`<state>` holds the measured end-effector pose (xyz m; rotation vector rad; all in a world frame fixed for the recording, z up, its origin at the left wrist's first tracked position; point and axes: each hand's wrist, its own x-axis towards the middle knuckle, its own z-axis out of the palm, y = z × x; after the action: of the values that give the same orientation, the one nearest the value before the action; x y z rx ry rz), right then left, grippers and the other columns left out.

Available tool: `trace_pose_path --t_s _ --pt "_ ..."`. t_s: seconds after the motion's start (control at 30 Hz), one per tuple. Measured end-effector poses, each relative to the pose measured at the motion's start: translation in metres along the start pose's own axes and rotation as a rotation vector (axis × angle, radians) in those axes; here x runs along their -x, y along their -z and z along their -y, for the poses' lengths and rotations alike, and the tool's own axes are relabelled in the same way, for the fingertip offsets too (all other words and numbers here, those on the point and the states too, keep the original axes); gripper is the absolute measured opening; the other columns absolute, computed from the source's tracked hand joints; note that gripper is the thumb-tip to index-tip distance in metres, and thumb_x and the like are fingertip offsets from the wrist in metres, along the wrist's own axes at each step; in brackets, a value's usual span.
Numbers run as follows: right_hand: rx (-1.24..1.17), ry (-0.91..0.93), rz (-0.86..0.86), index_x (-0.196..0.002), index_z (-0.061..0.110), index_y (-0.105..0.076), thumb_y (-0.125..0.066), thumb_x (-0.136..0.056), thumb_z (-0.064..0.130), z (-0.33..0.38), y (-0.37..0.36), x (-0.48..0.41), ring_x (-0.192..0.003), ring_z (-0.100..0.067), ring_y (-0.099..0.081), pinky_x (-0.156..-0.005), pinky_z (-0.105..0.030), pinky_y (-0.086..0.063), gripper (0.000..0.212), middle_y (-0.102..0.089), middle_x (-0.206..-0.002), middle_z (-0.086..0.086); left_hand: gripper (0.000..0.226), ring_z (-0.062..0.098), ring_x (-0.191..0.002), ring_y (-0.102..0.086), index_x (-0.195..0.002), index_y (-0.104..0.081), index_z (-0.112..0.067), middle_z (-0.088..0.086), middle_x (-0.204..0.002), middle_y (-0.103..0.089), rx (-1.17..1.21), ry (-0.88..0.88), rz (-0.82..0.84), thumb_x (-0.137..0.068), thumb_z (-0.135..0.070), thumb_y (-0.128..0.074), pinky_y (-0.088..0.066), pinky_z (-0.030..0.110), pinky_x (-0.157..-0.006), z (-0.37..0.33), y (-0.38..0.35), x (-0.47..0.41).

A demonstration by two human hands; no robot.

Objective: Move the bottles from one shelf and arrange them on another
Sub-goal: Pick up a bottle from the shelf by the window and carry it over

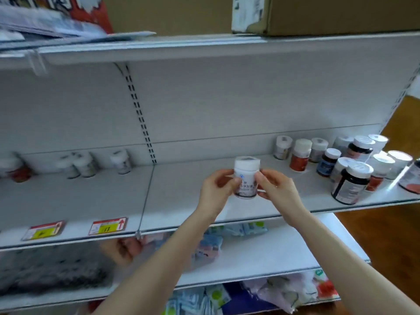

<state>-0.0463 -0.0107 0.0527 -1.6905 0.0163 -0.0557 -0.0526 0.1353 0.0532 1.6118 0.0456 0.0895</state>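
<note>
A small white bottle (pixel 246 176) with a white cap and dark printed label is held up in front of the middle shelf (pixel 181 201). My left hand (pixel 216 189) grips its left side and my right hand (pixel 277 189) pinches its right side. Several bottles (pixel 350 171), white, red-labelled and dark, stand crowded on the right end of that shelf. On its left section stand a few blurred white bottles (pixel 84 165) and a red-labelled one (pixel 16 170) near the back wall.
A cardboard box (pixel 341 14) and papers (pixel 56 26) lie on the top shelf. Price tags (pixel 108 226) sit on the front lip at left. Packets (pixel 209 246) fill the lower shelves. Wooden floor shows at the right.
</note>
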Motion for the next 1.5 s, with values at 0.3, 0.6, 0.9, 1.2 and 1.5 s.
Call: trace_pose_path --t_s 0.3,0.6,0.9,1.2,1.5 --pt "-0.023 0.093 0.226 -0.098 0.017 -0.057 -0.054 -0.091 0.017 0.036 -0.155 0.012 -0.079 -0.009 -0.059 -0.071 -0.021 -0.052 0.008 -0.062 -0.087 0.002 0.025 -0.005 -0.059 -0.058 -0.108 -0.059 -0.003 -0.004 -0.076 -0.062 -0.014 -0.077 -0.211 -0.083 -0.005 -0.061 -0.048 0.013 -0.060 -0.003 0.157 0.016" --pt "0.172 0.113 0.187 -0.097 0.019 -0.064 -0.058 -0.089 0.023 0.038 -0.306 0.009 -0.094 -0.023 -0.064 -0.088 -0.040 -0.051 0.011 -0.067 -0.099 -0.007 0.015 -0.011 -0.056 -0.057 -0.094 -0.064 -0.012 0.004 -0.082 -0.065 -0.115 -0.109 -0.267 -0.080 -0.006 -0.065 -0.048 0.010 -0.059 0.028 0.308 -0.009" --pt "0.235 -0.033 0.167 -0.112 0.009 -0.061 -0.052 -0.092 0.024 0.014 -0.350 -0.005 -0.092 -0.018 -0.060 -0.083 -0.030 -0.048 0.027 -0.063 -0.109 -0.009 0.023 0.014 -0.089 -0.059 -0.105 -0.066 -0.008 -0.003 -0.094 -0.061 -0.228 -0.004 -0.205 -0.083 -0.011 -0.062 -0.047 0.026 -0.080 0.058 0.336 -0.037" --pt "0.098 -0.204 0.163 -0.096 0.019 -0.060 -0.049 -0.093 0.032 -0.015 -0.350 -0.041 -0.106 -0.028 -0.060 -0.091 -0.038 -0.047 0.017 -0.064 -0.110 -0.013 0.020 0.009 -0.085 -0.058 -0.104 -0.066 -0.012 -0.007 -0.094 -0.063 -0.273 -0.040 -0.172 -0.086 -0.012 -0.059 -0.040 -0.003 -0.066 0.091 0.319 -0.066" --pt "0.040 -0.247 0.134 -0.103 0.013 -0.060 -0.053 -0.091 0.029 -0.016 -0.361 -0.089 -0.085 -0.021 -0.058 -0.063 -0.022 -0.043 0.021 -0.062 -0.095 -0.008 0.020 0.012 -0.089 -0.055 -0.105 -0.062 -0.012 -0.002 -0.096 -0.062 -0.340 0.083 -0.187 -0.092 -0.014 -0.048 -0.036 0.014 -0.059 0.091 0.310 -0.107"
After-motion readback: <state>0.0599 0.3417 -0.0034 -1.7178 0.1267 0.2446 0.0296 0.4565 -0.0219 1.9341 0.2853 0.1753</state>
